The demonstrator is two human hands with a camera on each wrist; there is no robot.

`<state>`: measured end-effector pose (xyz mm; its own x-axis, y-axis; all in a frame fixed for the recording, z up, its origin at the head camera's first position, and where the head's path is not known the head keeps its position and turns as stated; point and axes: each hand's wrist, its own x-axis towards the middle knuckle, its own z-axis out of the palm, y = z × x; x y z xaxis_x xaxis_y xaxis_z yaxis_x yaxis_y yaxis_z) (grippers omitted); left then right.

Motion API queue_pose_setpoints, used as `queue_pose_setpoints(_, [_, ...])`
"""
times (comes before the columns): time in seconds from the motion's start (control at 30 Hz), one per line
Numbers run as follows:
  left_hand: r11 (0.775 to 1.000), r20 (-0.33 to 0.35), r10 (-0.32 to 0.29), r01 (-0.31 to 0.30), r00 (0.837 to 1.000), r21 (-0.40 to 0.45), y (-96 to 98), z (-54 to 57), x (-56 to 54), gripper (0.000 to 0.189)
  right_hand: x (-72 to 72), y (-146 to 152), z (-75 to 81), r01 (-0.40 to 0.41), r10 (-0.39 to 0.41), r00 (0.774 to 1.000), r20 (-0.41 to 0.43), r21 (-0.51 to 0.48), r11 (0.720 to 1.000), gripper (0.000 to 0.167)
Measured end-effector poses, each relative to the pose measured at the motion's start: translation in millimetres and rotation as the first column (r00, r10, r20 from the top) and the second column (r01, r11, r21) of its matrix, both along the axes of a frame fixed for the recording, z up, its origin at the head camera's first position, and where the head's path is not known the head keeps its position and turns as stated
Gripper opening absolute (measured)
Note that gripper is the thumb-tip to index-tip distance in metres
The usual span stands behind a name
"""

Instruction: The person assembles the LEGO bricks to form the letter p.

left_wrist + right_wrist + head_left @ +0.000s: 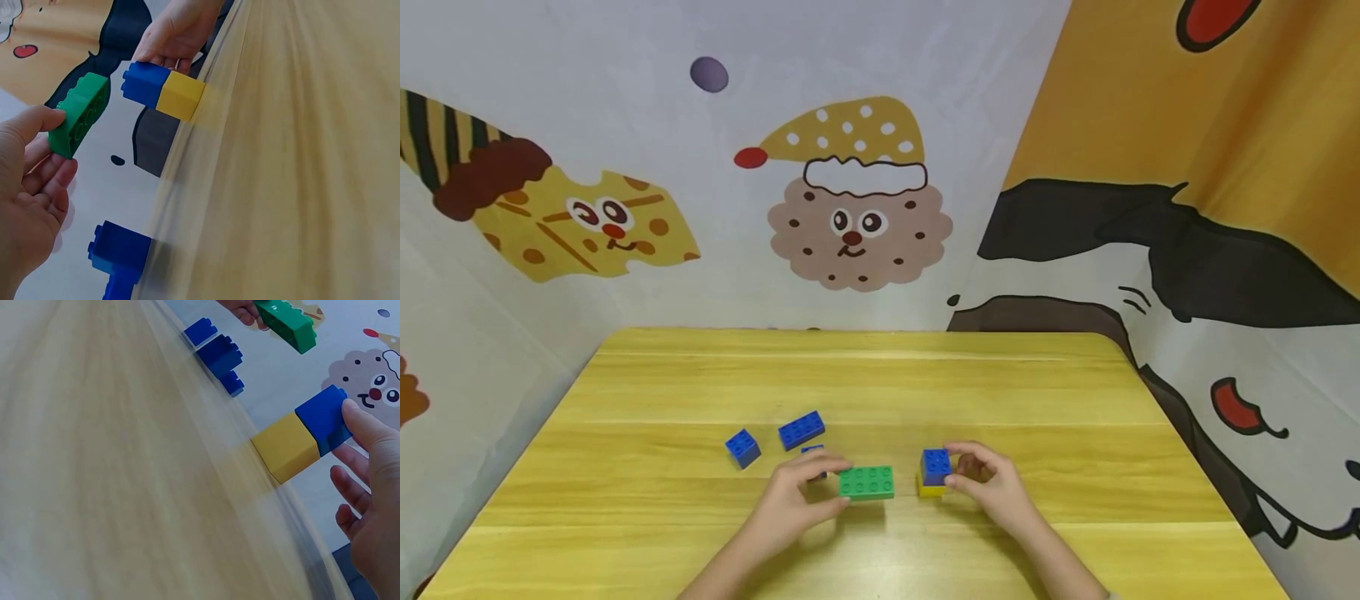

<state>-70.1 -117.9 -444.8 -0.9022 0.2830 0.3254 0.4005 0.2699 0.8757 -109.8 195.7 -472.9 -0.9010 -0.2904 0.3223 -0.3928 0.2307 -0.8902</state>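
My left hand (797,493) pinches one end of a green building brick (867,482) between thumb and fingers, studs up, raised above the table in both wrist views. To its right, a blue square brick (936,465) sits on top of a yellow brick (931,491), which stands on the table. My right hand (996,483) holds the blue square brick from its right side, thumb in front and fingers behind. In the right wrist view the blue brick (324,419) and the yellow brick (285,447) meet face to face.
Left of the hands on the wooden table (647,517) lie a small blue brick (742,448) and a longer blue brick (802,430). Another blue brick (813,450) is partly hidden behind my left hand. A cartoon-printed cloth (647,308) hangs behind the table.
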Motion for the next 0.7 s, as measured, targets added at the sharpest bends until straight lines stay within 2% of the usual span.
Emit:
queue_pose_setpoints(0.2, [1.0, 0.034, 0.006, -0.006, 0.999, 0.002, 10.8, 7.6, -2.9, 0.04, -3.7, 4, -2.3, -0.028, 0.028, 0.998, 0.055, 0.001, 1.0, 0.035])
queue_pose_setpoints(0.4, [1.0, 0.009, -0.006, 0.005, 1.0, 0.02, 23.2, 10.9, -10.0, 0.039, -6.6, 6, 2.9, -0.062, 0.061, 0.988, 0.143, 0.0, 0.998, 0.033])
queue_pose_setpoints(0.7, [0.999, 0.015, -0.03, 0.029, 0.999, 0.036, 42.5, 18.0, -19.8, 0.038, -10.1, 7, 6.6, -0.096, 0.093, 0.976, 0.196, 0.005, 0.995, 0.034])
